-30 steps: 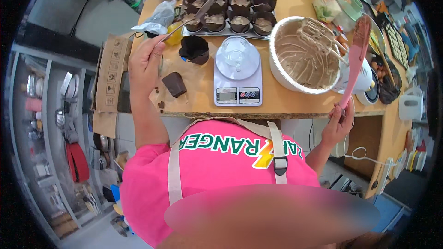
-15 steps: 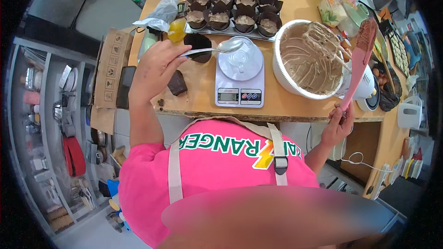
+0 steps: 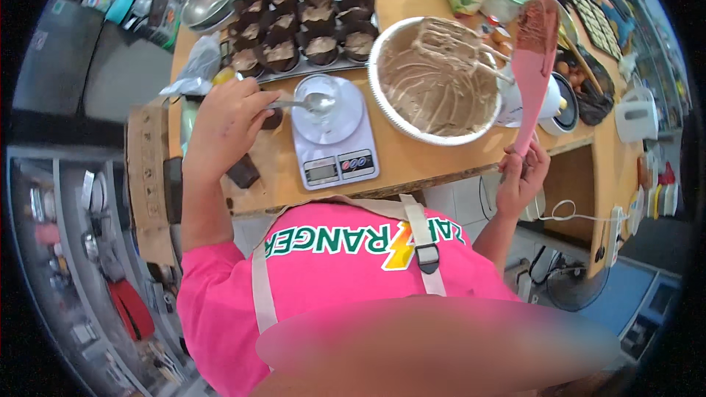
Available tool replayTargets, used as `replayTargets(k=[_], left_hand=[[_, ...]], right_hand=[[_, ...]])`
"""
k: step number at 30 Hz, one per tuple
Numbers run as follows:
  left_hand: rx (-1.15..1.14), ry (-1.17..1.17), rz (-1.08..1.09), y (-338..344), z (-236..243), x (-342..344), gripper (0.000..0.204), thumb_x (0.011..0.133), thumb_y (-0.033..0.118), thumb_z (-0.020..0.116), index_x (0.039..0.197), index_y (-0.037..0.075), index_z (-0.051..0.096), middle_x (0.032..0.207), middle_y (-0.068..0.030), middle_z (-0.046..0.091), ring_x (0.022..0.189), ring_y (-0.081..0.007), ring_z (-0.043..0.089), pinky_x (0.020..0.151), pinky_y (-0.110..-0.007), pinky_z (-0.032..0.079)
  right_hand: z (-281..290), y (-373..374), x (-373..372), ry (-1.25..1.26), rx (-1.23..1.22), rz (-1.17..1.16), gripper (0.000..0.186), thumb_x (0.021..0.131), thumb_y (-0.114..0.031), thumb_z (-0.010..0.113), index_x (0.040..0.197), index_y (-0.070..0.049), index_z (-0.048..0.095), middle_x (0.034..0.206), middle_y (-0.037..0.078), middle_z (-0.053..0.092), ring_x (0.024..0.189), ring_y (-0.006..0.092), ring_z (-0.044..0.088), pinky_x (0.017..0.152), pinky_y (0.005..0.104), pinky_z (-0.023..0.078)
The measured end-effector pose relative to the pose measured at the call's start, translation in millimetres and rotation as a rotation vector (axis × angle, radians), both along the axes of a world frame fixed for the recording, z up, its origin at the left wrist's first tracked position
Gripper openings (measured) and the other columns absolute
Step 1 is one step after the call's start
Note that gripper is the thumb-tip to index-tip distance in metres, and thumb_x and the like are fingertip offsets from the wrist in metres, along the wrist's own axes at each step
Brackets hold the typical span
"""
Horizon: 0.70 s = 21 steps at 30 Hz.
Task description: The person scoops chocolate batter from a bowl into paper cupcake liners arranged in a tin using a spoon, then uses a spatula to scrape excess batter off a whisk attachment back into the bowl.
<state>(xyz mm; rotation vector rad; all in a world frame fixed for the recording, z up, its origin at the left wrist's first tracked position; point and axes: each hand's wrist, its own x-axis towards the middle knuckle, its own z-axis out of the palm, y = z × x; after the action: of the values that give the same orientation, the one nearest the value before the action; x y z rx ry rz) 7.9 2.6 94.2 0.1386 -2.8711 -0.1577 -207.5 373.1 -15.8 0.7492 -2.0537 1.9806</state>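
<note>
Pink spatula (image 3: 533,77) in my right hand (image 3: 524,175), fingers pinching its handle, smeared blade pointing away from me, long axis nearly fore-and-aft! Same head view: left hand (image 3: 224,125), pinching a metal spoon (image 3: 320,103) above the kitchen scale (image 3: 306,153), bowl-end rightward, long axis crosswise; whether it touches the platform, I can't quite tell. Looks like portioning brown batter (image 3: 434,95), its white mixing bowl (image 3: 373,77) right of the scale, batter-filled muffin liners (image 3: 322,47) beyond; the next move probably calls for a level spoon.

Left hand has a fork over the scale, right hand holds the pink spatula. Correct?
Not a fork: in the head view the left hand has a spoon over the scale. The rest stands: the right hand holds the pink spatula.
</note>
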Motion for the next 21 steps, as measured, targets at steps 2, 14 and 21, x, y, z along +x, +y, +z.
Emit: replayTargets(k=[2,14,21], left_hand=[[-0.014,-0.047,0.046,5,9,-2,0.037,0.073,0.016,0.071,0.107,0.008,0.064,0.087,-0.0094,0.056,0.084,-0.0299,0.055,0.074,-0.04,0.042],[0.434,0.42,-0.122,50,4,-20,0.043,0.068,0.024,0.078,0.105,0.006,0.066,0.099,-0.0099,0.062,0.091,-0.0284,0.059,0.079,-0.037,0.045],[0.34,0.296,-0.422,76,7,-45,0.042,0.067,0.023,0.079,0.103,0.005,0.067,0.099,-0.0092,0.063,0.09,-0.0273,0.059,0.078,-0.037,0.044]], right_hand=[[2,1,-5,-0.015,-0.036,0.057,0.035,0.095,-0.018,0.054,0.122,-0.002,0.039,0.092,0.015,0.058,0.063,0.0138,0.051,0.056,0.0239,0.043],[35,-10,10,-0.312,-0.274,0.383,0.032,0.095,-0.015,0.043,0.125,-0.007,0.033,0.083,0.015,0.057,0.053,0.0131,0.051,0.045,0.023,0.042],[65,-17,23,-0.251,-0.346,0.414,0.046,0.095,-0.009,0.043,0.135,-0.009,0.021,0.089,0.018,0.057,0.053,0.0131,0.053,0.045,0.0218,0.043]])
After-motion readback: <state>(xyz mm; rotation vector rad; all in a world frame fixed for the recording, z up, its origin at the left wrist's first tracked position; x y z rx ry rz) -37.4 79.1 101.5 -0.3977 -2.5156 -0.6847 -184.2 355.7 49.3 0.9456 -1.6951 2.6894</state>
